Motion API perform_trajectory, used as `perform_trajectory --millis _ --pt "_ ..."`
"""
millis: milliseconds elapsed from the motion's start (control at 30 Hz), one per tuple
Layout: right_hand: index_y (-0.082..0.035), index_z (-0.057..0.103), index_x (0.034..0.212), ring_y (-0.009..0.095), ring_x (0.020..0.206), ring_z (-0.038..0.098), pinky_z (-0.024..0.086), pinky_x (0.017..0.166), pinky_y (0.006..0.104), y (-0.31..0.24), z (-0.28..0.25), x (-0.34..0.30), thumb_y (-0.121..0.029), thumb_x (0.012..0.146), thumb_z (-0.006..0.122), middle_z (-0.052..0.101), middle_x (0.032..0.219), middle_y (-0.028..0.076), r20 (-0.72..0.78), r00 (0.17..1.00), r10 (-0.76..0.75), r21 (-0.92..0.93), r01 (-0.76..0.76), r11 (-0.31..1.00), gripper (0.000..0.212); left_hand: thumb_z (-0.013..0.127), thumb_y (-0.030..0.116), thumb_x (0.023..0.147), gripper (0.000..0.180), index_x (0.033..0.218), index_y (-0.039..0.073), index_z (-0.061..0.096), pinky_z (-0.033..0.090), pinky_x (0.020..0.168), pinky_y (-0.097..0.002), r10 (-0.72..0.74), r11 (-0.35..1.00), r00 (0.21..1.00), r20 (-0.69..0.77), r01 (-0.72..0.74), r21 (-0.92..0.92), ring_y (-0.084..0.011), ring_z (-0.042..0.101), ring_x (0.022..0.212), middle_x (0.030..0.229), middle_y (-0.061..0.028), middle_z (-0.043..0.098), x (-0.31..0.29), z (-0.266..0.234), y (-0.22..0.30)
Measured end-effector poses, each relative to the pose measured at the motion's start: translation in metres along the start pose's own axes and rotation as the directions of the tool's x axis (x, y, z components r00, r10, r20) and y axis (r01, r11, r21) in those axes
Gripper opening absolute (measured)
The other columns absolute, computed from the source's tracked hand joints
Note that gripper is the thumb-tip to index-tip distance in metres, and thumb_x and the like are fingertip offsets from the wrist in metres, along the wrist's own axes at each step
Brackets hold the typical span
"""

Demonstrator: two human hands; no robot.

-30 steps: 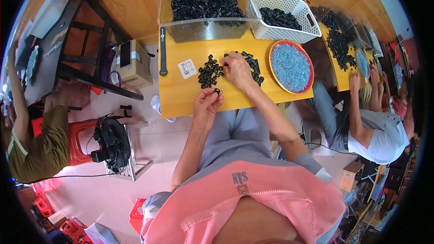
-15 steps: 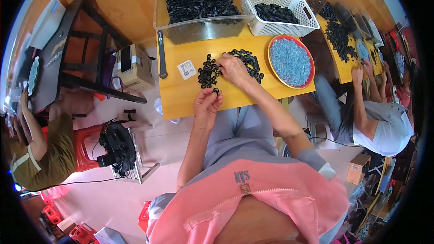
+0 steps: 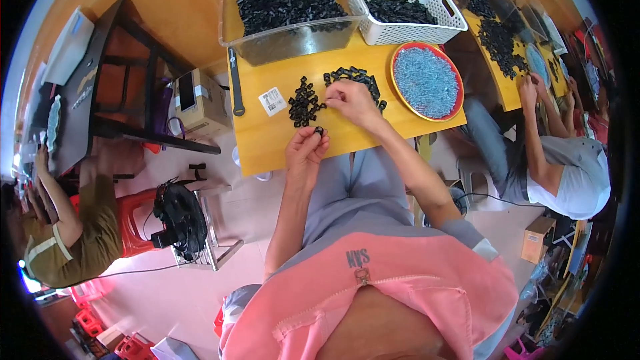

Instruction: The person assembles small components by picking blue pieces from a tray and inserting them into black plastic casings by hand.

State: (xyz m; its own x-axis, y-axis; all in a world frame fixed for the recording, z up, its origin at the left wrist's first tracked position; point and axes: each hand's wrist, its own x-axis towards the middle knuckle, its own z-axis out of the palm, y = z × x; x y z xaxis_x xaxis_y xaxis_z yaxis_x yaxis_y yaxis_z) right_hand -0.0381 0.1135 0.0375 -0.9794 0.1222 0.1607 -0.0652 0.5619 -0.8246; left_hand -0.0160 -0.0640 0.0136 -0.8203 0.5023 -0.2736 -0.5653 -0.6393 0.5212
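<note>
Left hand (image 3: 305, 151) pinching small black part (image 3: 319, 131); black pile (image 3: 303, 108) at its twelve o'clock. Right hand (image 3: 355, 102) beside pile, fingers curled, can't tell if gripping.

On the yellow wooden tabletop (image 3: 267, 143) I see a white rectangular paper label (image 3: 272, 101) bearing a square code and print too fine for me to read. Dark capital letters (image 3: 357, 258) stand on the worn pink-and-grey zip-front fabric garment (image 3: 427, 260).
</note>
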Motion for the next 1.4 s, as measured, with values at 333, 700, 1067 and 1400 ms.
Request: perform_trajectory --millis 333,700,1067,1400 --pt "0.001 0.059 0.091 0.007 0.066 0.054 0.044 0.061 0.0193 -0.030 -0.028 -0.059 -0.001 0.079 0.059 0.057 0.077 0.001 0.124 0.970 0.209 0.486 -0.243 0.840 0.012 0.059 -0.002 0.078 0.013 0.091 0.001 0.057 0.053 0.065 -0.0236 -0.049 0.995 0.999 -0.015 0.050 0.086 -0.0150 0.062 0.070 0.082 -0.0082 0.062 0.007 0.013 -0.013" --pt "0.002 0.058 0.084 0.006 0.064 0.053 0.043 0.056 0.0200 -0.035 -0.030 -0.066 0.002 0.077 0.059 0.054 0.072 0.003 0.026 0.987 0.159 0.179 -0.161 0.971 0.008 0.062 -0.003 0.076 0.013 0.087 0.000 0.057 0.052 0.065 -0.0234 0.051 0.946 0.998 0.039 -0.061 0.317 -0.0125 0.061 0.068 0.080 -0.0073 0.062 0.005 0.020 -0.020" --pt "0.004 0.055 0.079 0.014 0.055 0.056 0.044 0.050 0.0281 -0.025 -0.026 -0.075 0.002 0.075 0.057 0.057 0.063 0.009 0.033 0.976 0.217 0.419 -0.211 0.883 0.005 0.061 -0.002 0.076 0.011 0.086 -0.001 0.056 0.050 0.066 -0.0243 0.056 0.877 0.996 0.075 -0.085 0.473 -0.0128 0.060 0.068 0.078 -0.0081 0.061 0.002 0.026 -0.017" --pt "0.003 0.054 0.075 0.014 0.053 0.057 0.045 0.049 0.0272 -0.016 -0.020 -0.077 0.005 0.074 0.054 0.056 0.061 0.010 -0.062 0.982 0.178 0.274 -0.155 0.949 0.002 0.063 -0.002 0.075 0.009 0.082 0.000 0.057 0.049 0.063 -0.0236 0.087 0.832 0.993 0.084 -0.118 0.543 -0.0117 0.058 0.064 0.074 -0.0064 0.060 0.006 0.032 -0.022"
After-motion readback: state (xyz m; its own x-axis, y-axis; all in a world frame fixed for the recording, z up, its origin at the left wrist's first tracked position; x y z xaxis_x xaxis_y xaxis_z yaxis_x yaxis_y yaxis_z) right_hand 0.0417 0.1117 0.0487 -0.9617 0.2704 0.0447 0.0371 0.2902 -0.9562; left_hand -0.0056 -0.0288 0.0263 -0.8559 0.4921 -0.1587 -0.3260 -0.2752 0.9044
